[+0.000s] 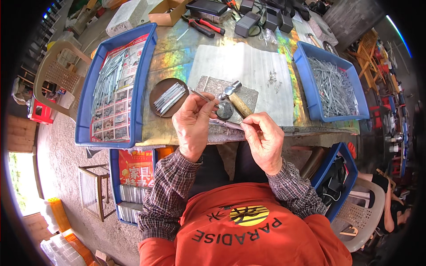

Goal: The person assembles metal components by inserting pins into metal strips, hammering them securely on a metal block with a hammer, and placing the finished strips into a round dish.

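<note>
Pinching a slim metal rod (203, 95) between thumb and fingers, the person's left hand (191, 126) is before the near-left side of a grey stone block (252, 95), the rod slanting toward the block's near edge. The right hand (267, 139), before the block's near-right side, has thumb and forefinger pressed together; whether anything thin is between them cannot be told. The left pinch is probably best kept light but firm, so that the rod can roll under the fingertips without slipping, with the right hand near enough to steady it. A round dark tin (225, 111) sits at the block's near-left edge; the rod's lower end is best kept clear of its rim. On the block lies a hammer (240, 105), its wooden handle pointing toward the near-right, where knuckles could knock it. Left of the block, a round brown dish (162, 86) holds more rods (171, 98); farther left is a blue tray (120, 144) of them. Right of the block, small pins (275, 82) lie on a white sheet (244, 57). Well beyond the block lie red-handled pliers (213, 26).
</note>
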`<state>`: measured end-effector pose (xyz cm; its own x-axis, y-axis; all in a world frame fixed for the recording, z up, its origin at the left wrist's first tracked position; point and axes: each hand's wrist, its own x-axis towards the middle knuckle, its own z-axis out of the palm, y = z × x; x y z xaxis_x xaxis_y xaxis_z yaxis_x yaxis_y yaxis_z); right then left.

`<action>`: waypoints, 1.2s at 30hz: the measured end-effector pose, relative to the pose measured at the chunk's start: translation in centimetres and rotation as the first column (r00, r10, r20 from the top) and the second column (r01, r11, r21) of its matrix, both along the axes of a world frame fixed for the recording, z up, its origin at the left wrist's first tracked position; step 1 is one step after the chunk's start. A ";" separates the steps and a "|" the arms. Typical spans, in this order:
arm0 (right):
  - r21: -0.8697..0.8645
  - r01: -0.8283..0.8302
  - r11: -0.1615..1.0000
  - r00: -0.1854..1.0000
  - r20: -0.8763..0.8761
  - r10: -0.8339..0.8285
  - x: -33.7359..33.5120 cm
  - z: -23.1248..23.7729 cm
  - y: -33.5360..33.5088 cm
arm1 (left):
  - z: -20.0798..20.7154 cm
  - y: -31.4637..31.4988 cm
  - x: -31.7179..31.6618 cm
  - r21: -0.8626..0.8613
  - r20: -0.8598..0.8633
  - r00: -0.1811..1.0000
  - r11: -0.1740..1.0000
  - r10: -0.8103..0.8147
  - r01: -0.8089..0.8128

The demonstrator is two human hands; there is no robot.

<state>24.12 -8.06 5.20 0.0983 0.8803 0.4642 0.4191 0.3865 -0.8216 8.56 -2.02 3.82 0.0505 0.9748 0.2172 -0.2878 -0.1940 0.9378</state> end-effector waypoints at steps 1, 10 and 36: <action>-0.001 0.001 1.000 1.000 -0.001 -0.001 0.0 0.0 0.0 | 0.1 0.0 0.1 -0.003 -0.059 0.998 1.000 0.014 -0.014; -0.009 -0.019 1.000 1.000 0.016 0.020 0.2 0.1 0.2 | -0.1 -0.1 0.1 0.019 -0.203 0.978 0.999 0.048 -0.045; 0.282 -0.255 0.925 0.889 0.445 0.110 -1.7 3.3 4.6 | 0.1 -0.2 0.0 0.464 -0.529 0.782 0.884 0.330 -0.059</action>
<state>22.39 -3.48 8.47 -0.3140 0.6558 0.6865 0.5864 0.7027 -0.4030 8.59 -2.23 3.88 0.1164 0.8064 0.5798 0.3681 -0.5772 0.7289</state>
